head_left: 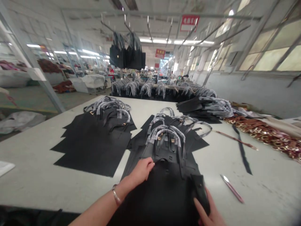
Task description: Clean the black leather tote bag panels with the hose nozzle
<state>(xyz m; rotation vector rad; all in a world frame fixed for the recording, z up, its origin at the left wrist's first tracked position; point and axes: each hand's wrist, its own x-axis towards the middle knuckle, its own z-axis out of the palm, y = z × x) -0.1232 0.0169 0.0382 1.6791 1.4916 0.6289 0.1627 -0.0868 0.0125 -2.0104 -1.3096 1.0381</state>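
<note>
Black, smooth material fills the near middle of the table [265, 185]: a bag [162, 191] lies at the front of a stack, its lower part running out of view at the bottom. The left hand [141, 171], with a bangle [116, 194] at its wrist, has its fingers curled closed on the bag's top edge, left of centre. The right hand [211, 210] is clamped on the bag's right side, at a folded flap [198, 185], with one finger across the front and the rest partly hidden behind.

Just beyond the left hand, wrapped handles [164, 135] arch up from the stack. To the left, a fanned pile of bags [94, 144] ends in stepped corners; a narrow strip of pale tabletop separates its near corner from the front bag. Left of that pile, the pale surface widens toward the table's left edge, where a white object [6, 168] sits.

Right of the right hand, a broad stretch of tabletop holds a slim pink tool [231, 188], well within the edge. Beyond it lie a black strip [242, 150] and a thin brown strap [235, 139]. Brown straps with gold rings [268, 135] crowd the far right side.
</note>
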